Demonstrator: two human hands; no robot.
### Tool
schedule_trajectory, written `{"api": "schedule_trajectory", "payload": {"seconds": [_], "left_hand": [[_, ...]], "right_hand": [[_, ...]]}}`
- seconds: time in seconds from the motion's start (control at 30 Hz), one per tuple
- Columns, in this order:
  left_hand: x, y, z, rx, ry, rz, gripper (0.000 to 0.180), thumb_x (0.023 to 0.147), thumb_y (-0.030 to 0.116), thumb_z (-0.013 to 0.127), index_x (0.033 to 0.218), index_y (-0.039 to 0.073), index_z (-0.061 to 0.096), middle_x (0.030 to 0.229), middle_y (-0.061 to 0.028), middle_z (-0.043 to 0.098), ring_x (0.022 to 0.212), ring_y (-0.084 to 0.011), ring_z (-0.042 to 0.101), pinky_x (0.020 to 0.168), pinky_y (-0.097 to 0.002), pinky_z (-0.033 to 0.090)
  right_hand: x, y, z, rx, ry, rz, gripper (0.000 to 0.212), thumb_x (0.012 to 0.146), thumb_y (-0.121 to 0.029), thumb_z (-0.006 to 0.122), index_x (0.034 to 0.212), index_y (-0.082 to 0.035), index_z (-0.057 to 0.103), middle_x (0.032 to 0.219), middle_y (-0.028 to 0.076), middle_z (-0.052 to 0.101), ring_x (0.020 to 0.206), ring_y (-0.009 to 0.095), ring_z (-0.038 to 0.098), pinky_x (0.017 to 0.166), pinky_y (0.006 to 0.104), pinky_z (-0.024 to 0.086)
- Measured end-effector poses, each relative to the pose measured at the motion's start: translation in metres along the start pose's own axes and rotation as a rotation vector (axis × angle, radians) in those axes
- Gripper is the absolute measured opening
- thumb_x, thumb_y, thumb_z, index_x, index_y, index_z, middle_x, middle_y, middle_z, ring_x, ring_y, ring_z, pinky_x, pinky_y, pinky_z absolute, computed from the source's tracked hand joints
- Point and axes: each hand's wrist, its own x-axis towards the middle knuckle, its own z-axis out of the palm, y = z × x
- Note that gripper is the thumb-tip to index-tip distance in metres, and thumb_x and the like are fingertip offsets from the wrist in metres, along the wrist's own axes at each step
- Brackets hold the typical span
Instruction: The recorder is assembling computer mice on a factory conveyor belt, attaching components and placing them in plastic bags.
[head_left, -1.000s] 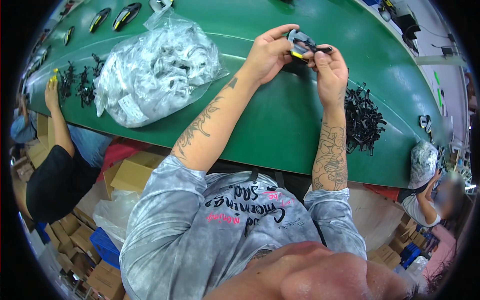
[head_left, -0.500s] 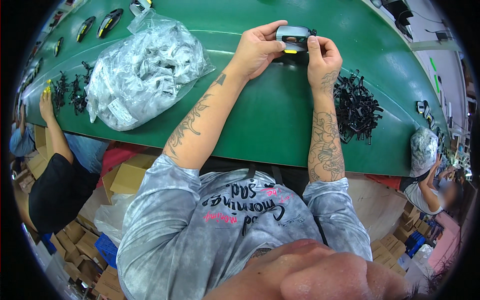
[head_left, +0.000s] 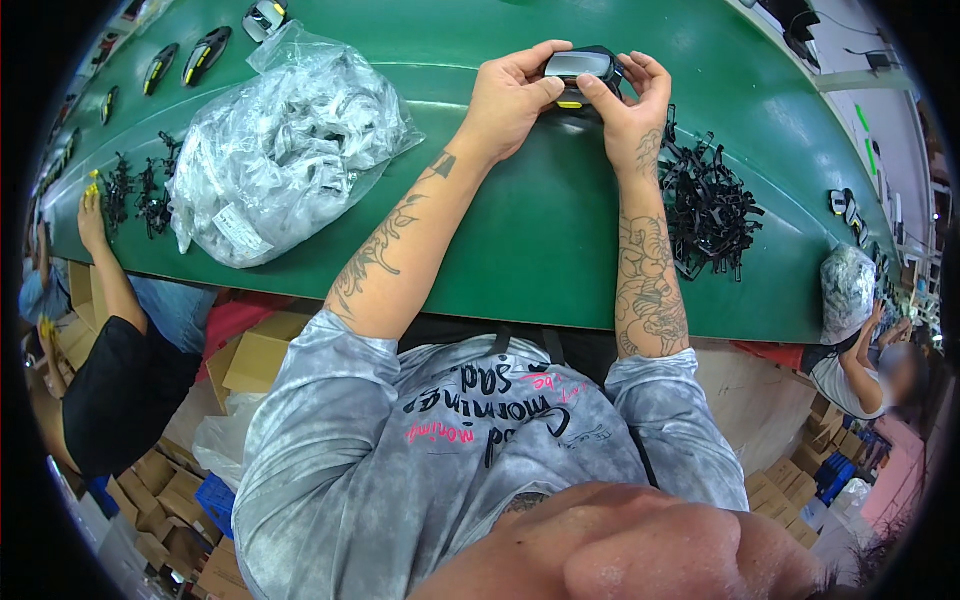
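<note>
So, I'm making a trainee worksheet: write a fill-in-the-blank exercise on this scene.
The tabletop is coloured ____.
The left hand and right hand hold a dark casing with a ____ accent.
The large clear plastic bag lies to the person's ____.
The large heap of thin black parts lies to the person's ____.

Missing words: green; yellow; left; right.

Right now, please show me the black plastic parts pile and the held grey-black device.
Black plastic parts pile [head_left: 712, 208], head view: its middle.
Held grey-black device [head_left: 580, 64], head view: grey panel.
</note>
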Motion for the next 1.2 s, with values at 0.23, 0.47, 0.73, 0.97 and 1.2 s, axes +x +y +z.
{"api": "schedule_trajectory", "payload": {"seconds": [0.23, 0.47, 0.73, 0.97, 1.2], "left_hand": [[-0.001, 0.001, 0.004, -0.082, -0.029, -0.012, 0.041, 0.095, -0.009, 0.057, 0.136, -0.008, 0.059, 0.118, -0.0125, 0.069, 0.1, -0.0145, 0.068, 0.09, -0.0286, 0.057], [-0.002, 0.009, 0.0, -0.105, 0.048, -0.069, 0.041, 0.098, -0.007, 0.054, 0.139, -0.007, 0.056, 0.12, -0.0161, 0.068, 0.102, -0.0208, 0.07, 0.091, -0.0336, 0.059], [0.004, 0.016, -0.018, -0.328, -0.007, -0.141, 0.042, 0.098, -0.003, 0.054, 0.14, -0.004, 0.056, 0.126, -0.0168, 0.067, 0.112, -0.0257, 0.068, 0.1, -0.042, 0.057], [0.004, 0.005, -0.004, 0.242, -0.083, 0.083, 0.042, 0.079, -0.005, 0.066, 0.12, -0.005, 0.073, 0.106, -0.0078, 0.073, 0.093, -0.0101, 0.066, 0.085, -0.0252, 0.055], [-0.006, 0.027, -0.018, 1.402, 0.596, 0.632, 0.013, 0.079, 0.021, 0.075, 0.086, 0.011, 0.08, 0.101, -0.0109, 0.07, 0.101, -0.0306, 0.064, 0.096, -0.0454, 0.046]], "right_hand": [[-0.002, -0.012, -0.004, 0.058, -0.105, 0.011, 0.079, 0.074, -0.031, 0.093, 0.132, 0.002, 0.051, 0.115, 0.014, 0.065, 0.102, 0.021, 0.066, 0.089, 0.0331, 0.056], [0.004, -0.002, -0.014, 0.092, -0.203, -0.001, 0.068, 0.08, -0.026, 0.092, 0.131, -0.001, 0.054, 0.112, 0.009, 0.064, 0.102, 0.017, 0.065, 0.088, 0.032, 0.055], [-0.011, -0.022, 0.011, 0.289, -0.082, -0.107, 0.061, 0.088, -0.014, 0.084, 0.136, 0.001, 0.05, 0.118, 0.011, 0.061, 0.101, 0.017, 0.063, 0.092, 0.0306, 0.052], [0.006, 0.0, -0.014, 0.561, 0.0, 0.277, 0.036, 0.096, -0.011, 0.072, 0.125, 0.005, 0.06, 0.119, 0.015, 0.064, 0.105, 0.025, 0.065, 0.095, 0.0387, 0.053], [-0.029, -0.038, 0.01, -1.002, -0.387, -0.281, 0.058, 0.088, -0.036, 0.079, 0.142, -0.027, 0.061, 0.152, 0.015, 0.045, 0.143, 0.038, 0.038, 0.116, 0.0565, 0.033]]}}
